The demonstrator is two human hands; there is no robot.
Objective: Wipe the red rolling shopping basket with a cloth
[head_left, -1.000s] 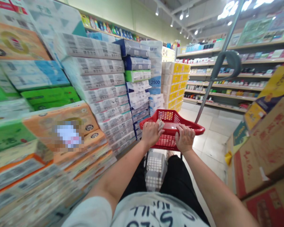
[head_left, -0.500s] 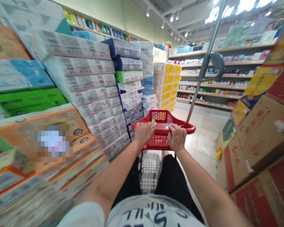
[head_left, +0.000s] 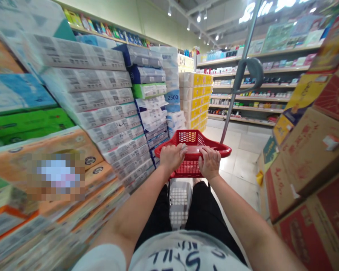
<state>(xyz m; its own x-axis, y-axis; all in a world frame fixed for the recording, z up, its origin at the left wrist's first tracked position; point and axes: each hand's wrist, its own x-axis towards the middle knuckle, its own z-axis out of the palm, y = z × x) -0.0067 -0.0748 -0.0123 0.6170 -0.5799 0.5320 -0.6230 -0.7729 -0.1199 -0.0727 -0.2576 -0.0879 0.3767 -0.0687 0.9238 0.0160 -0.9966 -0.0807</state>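
A red plastic shopping cart (head_left: 187, 169) with perforated basket walls stands right in front of me. My left hand (head_left: 171, 156) is wrapped round the left part of its red handle (head_left: 192, 149). Something small and pale, perhaps crumpled paper, shows at that hand's fingers. The right part of the handle is gripped by my right hand (head_left: 210, 162), fingers curled over the top. From the cart's right side rises a tall metal pole (head_left: 233, 109) with a grey hook-shaped piece (head_left: 251, 75). Below the handle, a grey grid (head_left: 178, 203) shows between my legs.
Tall stacks of packaged tissue (head_left: 87, 79) line the left, with orange packs (head_left: 81, 150) nearest. Cardboard cartons (head_left: 307, 158) are piled on the right. A tiled floor (head_left: 240, 150) runs between them. Yellow-and-white packs (head_left: 199, 98) and loaded shelves (head_left: 248, 94) stand ahead.
The shelves, stacks and pole have shifted slightly left in view. Both hands keep their hold on the cart's handle.
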